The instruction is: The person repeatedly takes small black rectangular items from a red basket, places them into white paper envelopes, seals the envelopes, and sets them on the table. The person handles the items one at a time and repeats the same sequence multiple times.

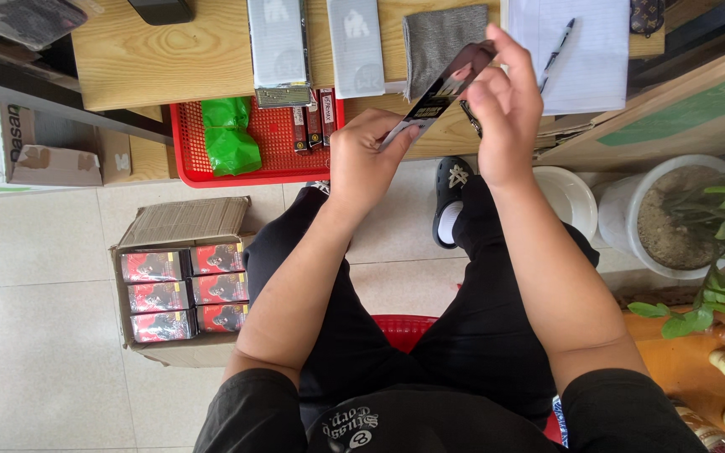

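Both my hands hold one long, flat black packet (pixel 442 87) with light lettering, tilted up to the right above my knees. My left hand (pixel 366 159) pinches its lower end. My right hand (pixel 503 107) grips its upper end near the edge of the wooden table (pixel 153 59). On that table lie two grey flat packs (pixel 279 42), a folded grey cloth (pixel 440 35) and a white notepad (pixel 593 59) with a pen (pixel 560 44) on it.
A red plastic basket (pixel 190 159) under the table edge holds a green bag (pixel 230 138) and dark packets. A cardboard box (pixel 179 222) of red and black small boxes stands on the tiled floor at left. White pots with a plant (pixel 673 220) stand at right.
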